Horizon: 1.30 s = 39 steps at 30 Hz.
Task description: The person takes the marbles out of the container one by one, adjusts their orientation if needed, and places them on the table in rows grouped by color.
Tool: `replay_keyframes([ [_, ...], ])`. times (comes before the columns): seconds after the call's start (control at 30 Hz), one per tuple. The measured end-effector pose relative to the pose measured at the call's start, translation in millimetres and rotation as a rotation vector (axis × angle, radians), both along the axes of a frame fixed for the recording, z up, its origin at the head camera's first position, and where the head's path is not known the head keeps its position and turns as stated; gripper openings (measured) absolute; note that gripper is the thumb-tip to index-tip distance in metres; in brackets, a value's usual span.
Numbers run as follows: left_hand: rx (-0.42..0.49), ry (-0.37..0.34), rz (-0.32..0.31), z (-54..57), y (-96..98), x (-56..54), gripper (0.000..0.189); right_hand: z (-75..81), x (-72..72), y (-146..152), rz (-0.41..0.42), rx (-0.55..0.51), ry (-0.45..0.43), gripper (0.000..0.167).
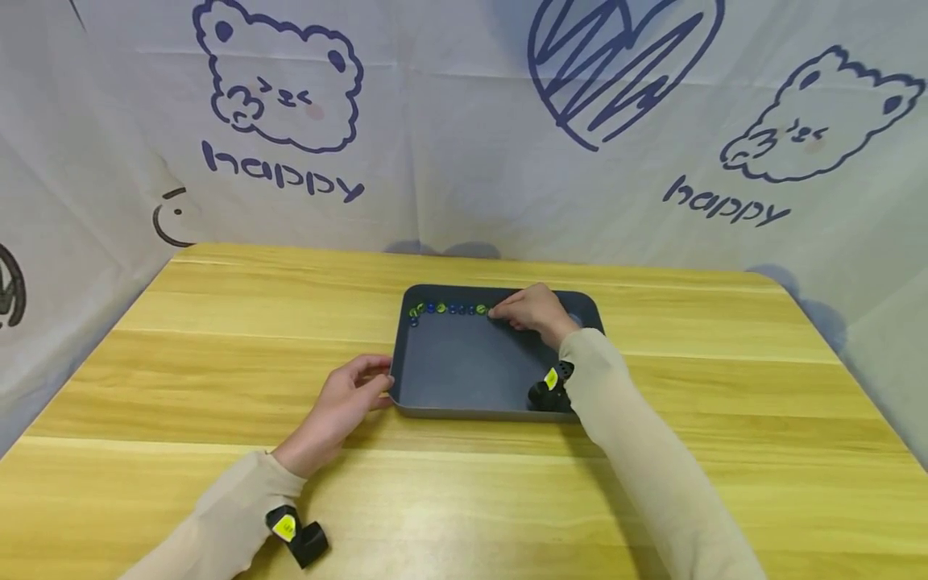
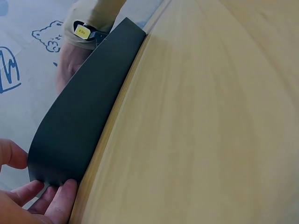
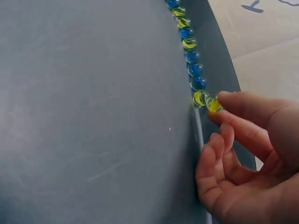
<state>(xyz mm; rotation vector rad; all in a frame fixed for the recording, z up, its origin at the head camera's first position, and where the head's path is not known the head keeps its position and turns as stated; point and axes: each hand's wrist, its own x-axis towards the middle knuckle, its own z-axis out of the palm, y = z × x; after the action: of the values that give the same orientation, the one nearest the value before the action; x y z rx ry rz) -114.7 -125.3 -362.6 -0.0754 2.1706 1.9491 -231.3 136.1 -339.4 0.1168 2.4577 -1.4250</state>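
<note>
A dark grey rectangular tray (image 1: 464, 362) lies on the wooden table. Along its far side runs a row of blue and yellow-green glass marbles (image 3: 195, 70), one more sitting below the row's left end. At the right end of this row, my right hand (image 1: 535, 312) pinches a yellow-green marble (image 3: 214, 103) between thumb and forefinger. That marble is beside the last one, close to the far wall; its other fingers are curled in. My left hand (image 1: 351, 399) holds the tray's left wall near the front corner, its fingertips (image 2: 67, 186) against the outside.
A white cloth (image 1: 449, 185) with drawn bears and a heart hangs behind the table. Wood tabletop (image 1: 217, 362) surrounds the tray. Something pale (image 1: 575, 319) shows inside the tray's far right corner, partly hidden by the right hand.
</note>
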Motion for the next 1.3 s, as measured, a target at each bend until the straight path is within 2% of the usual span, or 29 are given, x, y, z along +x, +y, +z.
replay_keyframes([
  [0.23, -0.001, -0.004, -0.001, 0.2, 0.1, 0.8, 0.037, -0.6, -1.7, 2, -0.028, -0.261, -0.143, 0.029],
  [0.37, -0.001, -0.002, -0.005, -0.2, -0.3, 1.1, 0.037, 0.8, -0.5, 4, 0.006, -0.301, -0.128, 0.030],
  [0.57, -0.008, -0.002, -0.007, -0.7, -1.0, 1.1, 0.037, 2.9, 1.6, 6, 0.069, -0.323, -0.038, 0.029],
  [0.87, -0.011, -0.005, -0.004, -1.0, -1.1, 0.9, 0.037, 7.1, 5.5, 7, 0.142, -0.291, 0.016, 0.029],
  [1.07, -0.013, -0.009, -0.002, -2.1, -2.4, -0.1, 0.037, 15.4, 13.2, 3, 0.199, -0.292, 0.041, 0.030],
  [1.3, -0.008, -0.009, -0.002, -1.5, -2.0, -0.7, 0.038, 24.5, 23.6, 0, 0.227, -0.259, 0.087, 0.026],
])
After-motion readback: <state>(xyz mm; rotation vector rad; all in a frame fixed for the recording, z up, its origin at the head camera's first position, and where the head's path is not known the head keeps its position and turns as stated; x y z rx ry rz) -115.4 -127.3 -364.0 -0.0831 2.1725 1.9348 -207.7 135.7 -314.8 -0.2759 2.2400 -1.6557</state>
